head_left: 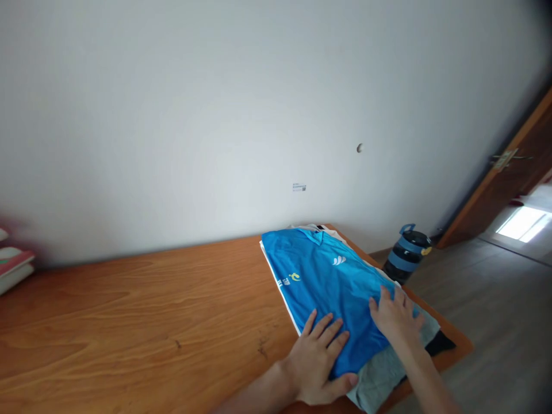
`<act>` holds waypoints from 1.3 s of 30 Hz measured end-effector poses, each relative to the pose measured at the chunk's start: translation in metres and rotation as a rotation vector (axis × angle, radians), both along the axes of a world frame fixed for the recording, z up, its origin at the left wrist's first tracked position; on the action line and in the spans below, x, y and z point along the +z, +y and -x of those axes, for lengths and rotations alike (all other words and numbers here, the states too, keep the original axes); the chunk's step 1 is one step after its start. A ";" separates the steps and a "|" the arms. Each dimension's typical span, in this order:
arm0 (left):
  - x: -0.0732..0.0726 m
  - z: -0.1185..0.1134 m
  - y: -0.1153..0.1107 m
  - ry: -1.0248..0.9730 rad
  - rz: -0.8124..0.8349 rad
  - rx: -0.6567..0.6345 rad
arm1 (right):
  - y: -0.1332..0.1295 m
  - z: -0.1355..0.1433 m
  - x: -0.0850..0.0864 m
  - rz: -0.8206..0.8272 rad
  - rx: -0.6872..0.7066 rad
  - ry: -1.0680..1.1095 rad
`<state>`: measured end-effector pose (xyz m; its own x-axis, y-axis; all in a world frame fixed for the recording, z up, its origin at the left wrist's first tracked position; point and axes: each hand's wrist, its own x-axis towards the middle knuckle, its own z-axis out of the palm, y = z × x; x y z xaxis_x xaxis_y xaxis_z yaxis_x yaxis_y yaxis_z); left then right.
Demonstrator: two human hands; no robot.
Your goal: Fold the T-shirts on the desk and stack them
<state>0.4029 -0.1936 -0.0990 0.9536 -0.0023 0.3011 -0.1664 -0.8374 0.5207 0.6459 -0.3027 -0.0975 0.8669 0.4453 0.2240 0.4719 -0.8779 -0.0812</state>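
Note:
A blue shirt (319, 270) with white and yellow prints lies folded flat at the right end of the wooden table. Under it, grey cloth (382, 376) sticks out at the near side, with a bit of black cloth (440, 344) at the corner. My left hand (319, 356) rests on the shirt's near left part, fingers spread, holding nothing. Farther right, my right hand (397, 316) lies on the shirt's near right part with its fingers apart. White cloth shows along the shirt's left edge.
The wooden table (142, 322) runs along a white wall (194, 126). At the far left edge are stacked books (16, 267). A black and blue container (406, 256) stands beyond the table's right edge, near a brown door (495, 178).

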 end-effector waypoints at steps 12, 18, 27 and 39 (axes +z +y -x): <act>-0.015 0.085 0.042 -0.039 -0.042 0.054 | 0.048 0.027 -0.052 -0.043 0.318 0.068; -0.019 0.168 0.103 -0.039 -0.098 0.460 | 0.044 0.012 -0.057 -0.017 0.370 0.040; -0.025 0.287 0.159 -0.047 -0.210 0.782 | 0.086 0.114 -0.034 0.034 0.660 -0.090; -0.051 0.314 0.184 0.021 -0.235 1.064 | 0.212 0.318 -0.062 -0.221 1.067 0.186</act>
<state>0.0889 -0.0092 -0.1495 0.5065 0.7718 0.3845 0.7093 -0.6265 0.3231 0.3284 -0.0907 -0.1598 0.0898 0.9507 0.2969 0.9423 0.0154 -0.3343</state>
